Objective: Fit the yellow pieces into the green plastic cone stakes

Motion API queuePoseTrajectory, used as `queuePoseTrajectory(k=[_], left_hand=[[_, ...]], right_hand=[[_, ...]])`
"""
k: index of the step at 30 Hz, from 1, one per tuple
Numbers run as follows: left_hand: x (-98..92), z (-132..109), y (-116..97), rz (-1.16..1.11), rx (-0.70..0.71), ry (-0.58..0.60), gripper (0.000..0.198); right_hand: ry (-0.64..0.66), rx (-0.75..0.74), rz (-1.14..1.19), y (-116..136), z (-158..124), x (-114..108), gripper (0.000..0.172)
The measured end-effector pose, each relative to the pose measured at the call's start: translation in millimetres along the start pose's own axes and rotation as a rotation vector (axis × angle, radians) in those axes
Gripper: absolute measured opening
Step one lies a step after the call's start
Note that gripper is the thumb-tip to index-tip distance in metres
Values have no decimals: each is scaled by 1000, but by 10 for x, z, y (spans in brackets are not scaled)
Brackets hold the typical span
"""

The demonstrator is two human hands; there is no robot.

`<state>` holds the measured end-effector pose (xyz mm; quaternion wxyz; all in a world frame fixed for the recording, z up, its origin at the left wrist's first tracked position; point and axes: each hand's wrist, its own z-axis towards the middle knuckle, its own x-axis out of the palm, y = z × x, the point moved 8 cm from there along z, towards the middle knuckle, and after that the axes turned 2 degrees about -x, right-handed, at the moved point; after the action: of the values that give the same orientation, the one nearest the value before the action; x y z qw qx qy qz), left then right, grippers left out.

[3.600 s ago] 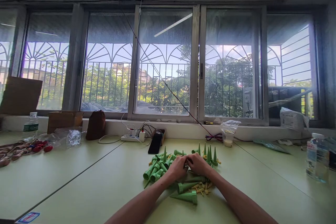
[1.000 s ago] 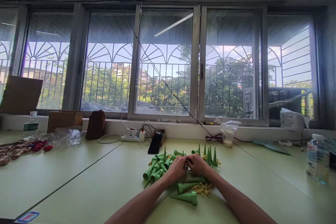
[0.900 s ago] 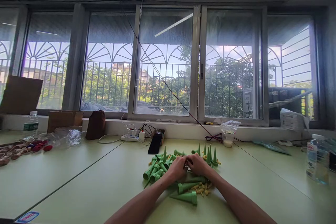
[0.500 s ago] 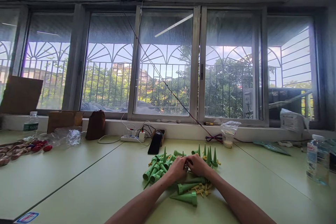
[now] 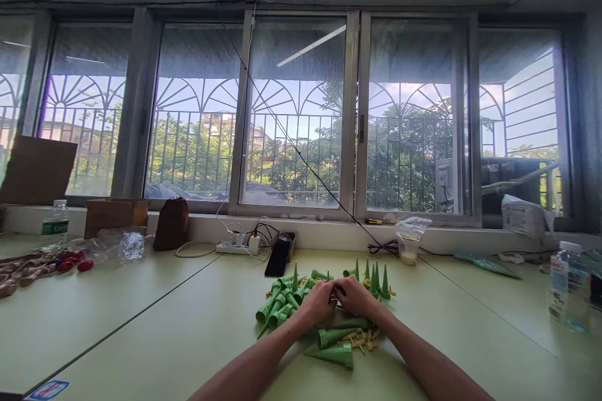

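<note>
My left hand (image 5: 320, 302) and my right hand (image 5: 353, 296) meet above the middle of a pile of green cones. Both have their fingers curled together, and what lies between the fingertips is too small and hidden to name. Green cones (image 5: 277, 304) lie heaped beside my left hand. Several upright cones (image 5: 376, 279) stand just beyond my right hand. Below the hands, a green cone (image 5: 333, 355) lies on its side near small yellow pieces (image 5: 364, 341).
A phone (image 5: 278, 257) and a power strip (image 5: 239, 248) are behind the pile. A bagged cup (image 5: 408, 243) stands back right, a bottle (image 5: 567, 285) far right. At left are a brown pouch (image 5: 172, 224), a cardboard box (image 5: 115, 217) and red items (image 5: 70, 262).
</note>
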<state>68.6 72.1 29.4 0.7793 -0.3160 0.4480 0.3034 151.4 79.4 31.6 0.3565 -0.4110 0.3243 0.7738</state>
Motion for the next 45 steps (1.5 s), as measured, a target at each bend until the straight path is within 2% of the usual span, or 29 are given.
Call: queuePoseTrajectory(k=[25, 45], left_hand=[[-11, -11, 2, 0, -30, 18, 30], [-17, 1, 27, -24, -33, -18, 22]], right_hand=[[-14, -8, 20, -19, 14, 15, 25], [-67, -76, 46, -19, 20, 10, 24]])
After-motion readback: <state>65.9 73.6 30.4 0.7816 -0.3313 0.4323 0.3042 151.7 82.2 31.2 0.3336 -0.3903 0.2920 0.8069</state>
